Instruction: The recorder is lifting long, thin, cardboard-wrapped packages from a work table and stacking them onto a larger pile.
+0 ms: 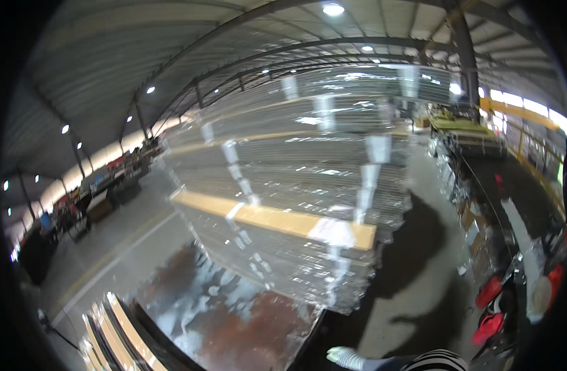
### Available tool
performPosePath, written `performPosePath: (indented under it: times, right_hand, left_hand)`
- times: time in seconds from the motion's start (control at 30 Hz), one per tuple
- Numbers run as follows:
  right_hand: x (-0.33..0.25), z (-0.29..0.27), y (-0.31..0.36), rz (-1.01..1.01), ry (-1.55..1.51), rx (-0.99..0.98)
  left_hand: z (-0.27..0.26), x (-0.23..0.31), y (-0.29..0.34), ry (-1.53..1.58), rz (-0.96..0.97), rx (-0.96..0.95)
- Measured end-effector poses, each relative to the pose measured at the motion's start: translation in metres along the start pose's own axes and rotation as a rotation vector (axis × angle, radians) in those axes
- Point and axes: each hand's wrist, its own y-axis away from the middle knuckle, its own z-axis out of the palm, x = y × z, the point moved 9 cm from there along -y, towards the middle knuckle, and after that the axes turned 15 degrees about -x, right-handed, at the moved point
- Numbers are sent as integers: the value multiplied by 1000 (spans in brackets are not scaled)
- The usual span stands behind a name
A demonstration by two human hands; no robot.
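Observation:
My right hand (pixel 346 358), in a pale striped glove with light green fingertips, shows at the lower edge. Its arm comes in from the right, beside black-and-white striped cloth (pixel 438 360). Blur smears the fingers, so I cannot tell whether they are open or closed, or if they hold anything. Nearest to the hand is the dark edge of a rusty, blue-grey stained metal surface (pixel 259 328). Beyond it rises a tall stack of grey, shiny-edged sheets or panels (pixel 296 179), with white strips down its side. A tan board (pixel 277 221) runs across the stack. My left hand is out of view.
Tan and black long pieces (pixel 129 334) stand at the lower left. Red items (pixel 489 309) and plastic-wrapped scraps (pixel 475 229) lie along the right side. A yellow railing (pixel 537 164) runs at the far right. Grey floor (pixel 135 244) with a painted line stretches left.

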Motion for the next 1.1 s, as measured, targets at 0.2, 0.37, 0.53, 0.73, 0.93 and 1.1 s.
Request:
performPosePath:
  times: [0.2, 0.37, 0.53, 0.73, 0.93, 1.1]
  right_hand:
    - [19, -289, 88, -181, -167, 859]
    - [-80, -406, 115, -578, -319, 966]
    - [-171, -453, 121, -789, -354, 889]
    - [-181, -454, 68, -697, -158, 996]
    - [-188, -429, 61, -663, -145, 1009]
    - [-230, -366, 55, -785, -157, 932]
  left_hand:
    - [28, 468, -103, 111, 706, 390]
    - [11, 814, 0, 386, 1158, 294]
    - [2, 1001, 67, 851, 1504, -10]
    - [64, 1080, 97, 707, 1215, -620]
    - [59, 1056, 105, 727, 1268, -654]
    - [-12, 975, 87, 585, 1468, -409]
